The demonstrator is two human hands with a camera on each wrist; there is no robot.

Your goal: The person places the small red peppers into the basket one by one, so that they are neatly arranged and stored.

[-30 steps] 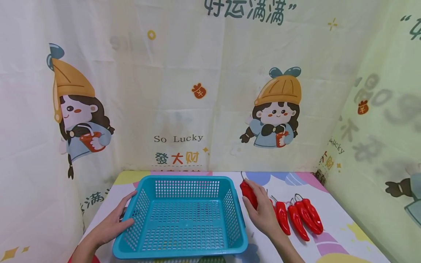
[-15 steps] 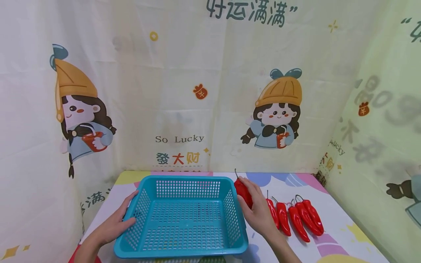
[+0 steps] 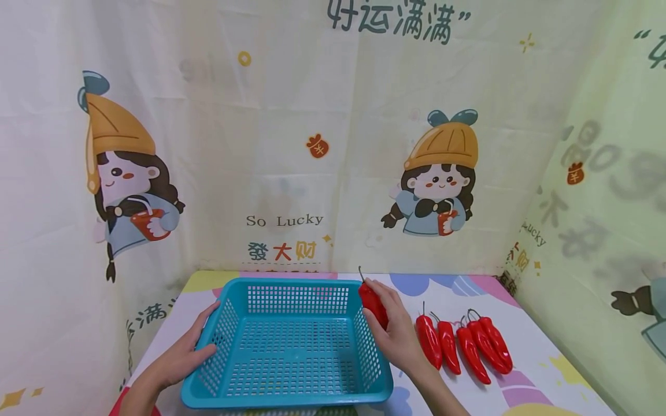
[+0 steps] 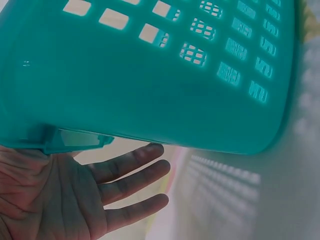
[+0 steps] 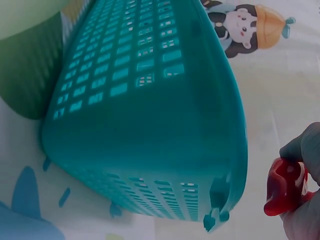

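1. White worktop [image 3: 541, 352] printed with pink, purple, yellow and blue shapes, seen from above, reaching back to a pale cloth backdrop [image 3: 356, 173].
2. Nearest, towards the left of the worktop: blue-green plastic basket [image 3: 286, 399], rectangular and upright, with lattice walls and a lattice floor in plain sight.
3. At the basket's left end: left grip [image 3: 182, 353], a bare hand with the thumb laid over the rim and the other fingers outside the wall. From the left wrist, three of those fingers straight and spread, below a moulded handle [image 4: 80, 139].
4. At the basket's right end: right grip [image 3: 392, 332], also a bare hand, closed round one red pepper [image 3: 372, 303] between thumb and fingers.
5. Held pepper overlapping the basket's far right corner in the head view, thin stem pointing up and away. From the right wrist, a gap visible between pepper and rim.
6. Farther right on the worktop: five more red peppers [image 3: 470, 355], glossy, lying side by side in a loose row, stems towards the backdrop, the two rightmost close together.
7. Farthest: backdrop again, hung behind and to both sides, with cartoon figures [image 3: 438, 173] in yellow hats, "So Lucky" lettering [image 3: 284, 220] and Chinese characters.
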